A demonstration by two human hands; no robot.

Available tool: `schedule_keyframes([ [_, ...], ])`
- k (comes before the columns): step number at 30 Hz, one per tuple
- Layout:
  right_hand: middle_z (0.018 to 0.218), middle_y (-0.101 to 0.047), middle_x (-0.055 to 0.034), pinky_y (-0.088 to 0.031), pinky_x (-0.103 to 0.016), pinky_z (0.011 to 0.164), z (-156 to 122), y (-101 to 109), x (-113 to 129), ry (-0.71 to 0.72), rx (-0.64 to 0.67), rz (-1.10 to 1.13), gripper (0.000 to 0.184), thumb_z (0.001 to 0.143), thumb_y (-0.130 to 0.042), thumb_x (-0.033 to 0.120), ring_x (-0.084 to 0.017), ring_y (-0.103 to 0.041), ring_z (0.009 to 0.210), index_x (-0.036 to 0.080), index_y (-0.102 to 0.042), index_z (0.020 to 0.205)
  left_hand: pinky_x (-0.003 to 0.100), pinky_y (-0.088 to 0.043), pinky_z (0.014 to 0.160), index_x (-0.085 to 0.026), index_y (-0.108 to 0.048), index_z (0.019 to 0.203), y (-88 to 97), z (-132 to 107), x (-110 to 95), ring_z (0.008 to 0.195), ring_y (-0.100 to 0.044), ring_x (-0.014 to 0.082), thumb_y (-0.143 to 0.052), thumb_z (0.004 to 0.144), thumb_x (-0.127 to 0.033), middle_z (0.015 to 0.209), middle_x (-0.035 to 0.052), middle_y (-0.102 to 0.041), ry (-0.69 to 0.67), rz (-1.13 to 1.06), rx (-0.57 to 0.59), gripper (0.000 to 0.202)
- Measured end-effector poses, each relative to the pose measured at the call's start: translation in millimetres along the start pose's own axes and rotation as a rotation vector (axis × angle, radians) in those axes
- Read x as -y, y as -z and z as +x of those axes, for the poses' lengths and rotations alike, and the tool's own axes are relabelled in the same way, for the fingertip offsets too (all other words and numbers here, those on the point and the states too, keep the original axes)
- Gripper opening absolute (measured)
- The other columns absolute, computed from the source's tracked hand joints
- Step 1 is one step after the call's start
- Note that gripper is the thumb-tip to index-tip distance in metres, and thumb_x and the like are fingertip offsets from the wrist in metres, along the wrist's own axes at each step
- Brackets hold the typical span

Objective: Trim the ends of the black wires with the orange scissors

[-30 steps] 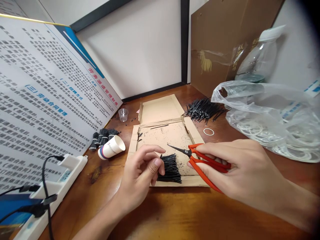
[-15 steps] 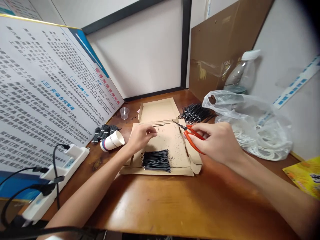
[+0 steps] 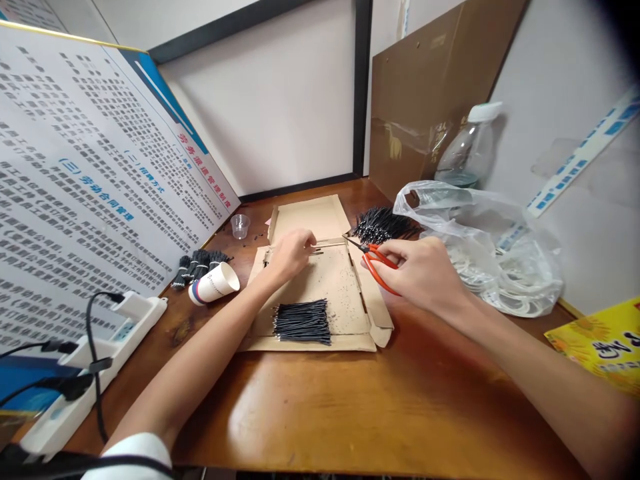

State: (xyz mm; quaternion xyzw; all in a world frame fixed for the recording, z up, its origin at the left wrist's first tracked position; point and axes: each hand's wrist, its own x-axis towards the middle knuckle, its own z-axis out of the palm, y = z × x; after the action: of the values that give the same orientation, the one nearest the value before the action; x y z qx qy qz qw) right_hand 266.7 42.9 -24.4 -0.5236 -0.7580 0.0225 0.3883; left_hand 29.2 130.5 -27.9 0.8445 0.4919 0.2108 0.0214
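Observation:
My right hand [image 3: 425,267] is closed around red-handled scissors [image 3: 383,267], whose dark pointed tip reaches over the right side of a flattened cardboard box [image 3: 345,287]. Over the far left part of the cardboard, my left hand [image 3: 295,253] has its fingers curled together. What they pinch, if anything, is too small to make out. Short black wires [image 3: 317,252] lie by those fingertips at the cardboard's far fold. Nearer to me, a neat row of cut black wires [image 3: 303,322] rests on the cardboard, with tiny dark scraps scattered to its right.
A heap of black wires [image 3: 383,223] lies behind my right hand. Right of it are a clear plastic bag [image 3: 520,267] and a bottle [image 3: 470,147]. On the left are wire bundles [image 3: 200,263], a tipped paper cup [image 3: 215,283], a small clear cup [image 3: 241,227] and a power strip [image 3: 107,353].
My left hand has moved away from me, toward the far fold of the cardboard. The right hand keeps its grip on the scissors. The whole view has shifted slightly.

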Motion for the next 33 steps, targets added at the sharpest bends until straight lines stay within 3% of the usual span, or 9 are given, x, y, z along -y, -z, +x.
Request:
schedule_keyframes([
  [2, 0.046, -0.043, 0.0023, -0.025, -0.029, 0.05, 0, 0, -1, -0.002, -0.005, -0.009, 0.032, 0.083, -0.057, 0.037, -0.01, -0.032, 0.045, 0.018, -0.059, 0.057, 0.027, -0.038, 0.064, -0.015, -0.065, 0.079, 13.1, -20, -4, 0.07, -0.057, 0.0165, -0.062, 0.085, -0.014, 0.076, 0.0047, -0.067, 0.03, -0.001, -0.003, 0.007],
  [4, 0.046, -0.043, 0.0021, -0.025, -0.029, 0.05, -1, -1, -1, -0.005, -0.008, -0.02, 0.031, 0.083, -0.055, 0.037, -0.01, -0.033, 0.045, 0.017, -0.061, 0.059, 0.028, -0.036, 0.061, -0.015, -0.062, 0.07, 24.2, -46, -8, 0.062, -0.053, 0.0156, -0.062, 0.089, -0.027, 0.064, 0.0023, -0.062, 0.048, 0.002, 0.014, 0.022],
  [6, 0.046, -0.044, 0.0016, -0.026, -0.029, 0.051, -2, -1, 0, -0.01, -0.001, -0.029, 0.031, 0.083, -0.054, 0.037, -0.011, -0.033, 0.045, 0.017, -0.062, 0.061, 0.028, -0.037, 0.06, -0.016, -0.06, 0.066, 31.8, -70, -14, 0.058, -0.052, 0.0153, -0.052, 0.096, -0.03, 0.059, 0.0015, -0.058, 0.044, -0.008, 0.062, 0.034],
  [10, 0.047, -0.047, 0.0005, -0.027, -0.029, 0.051, -5, -4, 3, -0.02, 0.017, -0.042, 0.031, 0.082, -0.053, 0.038, -0.011, -0.033, 0.045, 0.017, -0.061, 0.06, 0.034, -0.045, 0.078, -0.016, -0.065, 0.094, 40.6, -98, -24, 0.084, -0.059, 0.0205, -0.048, 0.098, -0.026, 0.087, 0.0071, -0.066, -0.121, -0.043, 0.23, 0.02],
  [13, 0.049, -0.05, -0.0004, -0.028, -0.029, 0.051, -6, -6, 5, -0.001, 0.024, -0.045, 0.031, 0.082, -0.052, 0.038, -0.011, -0.034, 0.045, 0.018, -0.061, 0.061, 0.036, -0.045, 0.082, -0.017, -0.065, 0.101, 45.0, -101, -26, 0.091, -0.057, 0.0215, -0.049, 0.098, -0.026, 0.094, 0.0077, -0.064, -0.199, -0.123, 0.33, 0.018],
  [16, 0.048, -0.051, -0.0003, -0.029, -0.029, 0.051, -6, -7, 5, 0.025, 0.03, -0.059, 0.031, 0.083, -0.053, 0.038, -0.011, -0.032, 0.045, 0.018, -0.059, 0.06, 0.036, -0.045, 0.082, -0.017, -0.065, 0.099, 44.8, -100, -23, 0.091, -0.056, 0.0213, -0.056, 0.095, -0.023, 0.093, 0.0068, -0.063, -0.192, -0.188, 0.363, 0.012],
  [22, 0.05, -0.053, -0.0007, -0.03, -0.029, 0.051, -9, -11, 4, 0.031, 0.045, -0.065, 0.029, 0.083, -0.053, 0.037, -0.011, -0.035, 0.045, 0.017, -0.064, 0.065, 0.031, -0.045, 0.073, -0.017, -0.064, 0.087, 34.6, -101, -22, 0.08, -0.056, 0.0176, -0.059, 0.088, -0.011, 0.084, 0.0038, -0.062, -0.082, -0.285, 0.281, 0.007],
  [28, 0.055, -0.056, 0.0001, -0.032, -0.029, 0.052, -6, -5, 9, -0.066, 0.19, -0.075, 0.018, 0.075, -0.057, 0.034, -0.012, -0.043, 0.049, 0.02, -0.065, 0.069, 0.028, -0.042, 0.067, -0.017, -0.061, 0.075, 36.9, -100, -26, 0.067, -0.05, 0.0142, -0.059, 0.083, -0.008, 0.073, 0.0006, -0.059, -0.031, -0.32, 0.216, 0.013],
  [33, 0.061, -0.063, 0.0003, -0.036, -0.027, 0.052, 3, 7, -13, -0.054, 0.148, 0.019, 0.016, 0.076, -0.057, 0.032, -0.012, -0.05, 0.052, 0.02, -0.068, 0.076, 0.027, -0.041, 0.065, -0.016, -0.058, 0.075, 37.9, -101, -25, 0.068, -0.051, 0.0147, -0.055, 0.082, -0.004, 0.074, 0.0018, -0.06, -0.044, -0.249, 0.179, 0.014],
])
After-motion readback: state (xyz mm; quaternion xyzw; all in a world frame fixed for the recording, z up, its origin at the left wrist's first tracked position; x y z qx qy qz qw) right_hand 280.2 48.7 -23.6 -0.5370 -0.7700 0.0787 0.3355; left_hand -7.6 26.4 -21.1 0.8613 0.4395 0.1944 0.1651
